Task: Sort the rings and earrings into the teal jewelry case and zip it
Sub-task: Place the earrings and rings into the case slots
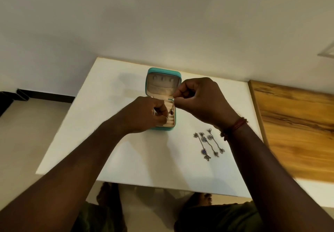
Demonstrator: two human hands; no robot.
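The teal jewelry case (163,72) lies open on the white table (112,141), its cream lid tipped back and its ring rolls toward me. My right hand (200,101) pinches the top of a long dangling earring (171,112) that hangs over the case's base. My left hand (144,114) rests on the base's left side, fingers pinched around a small piece near the earring's lower end; I cannot tell what it is. Three more long silver earrings (208,145) lie on the table to the right of the case.
A wooden surface (296,128) adjoins the table's right edge. A white wall rises behind the table. My feet and the floor show below the table's near edge.
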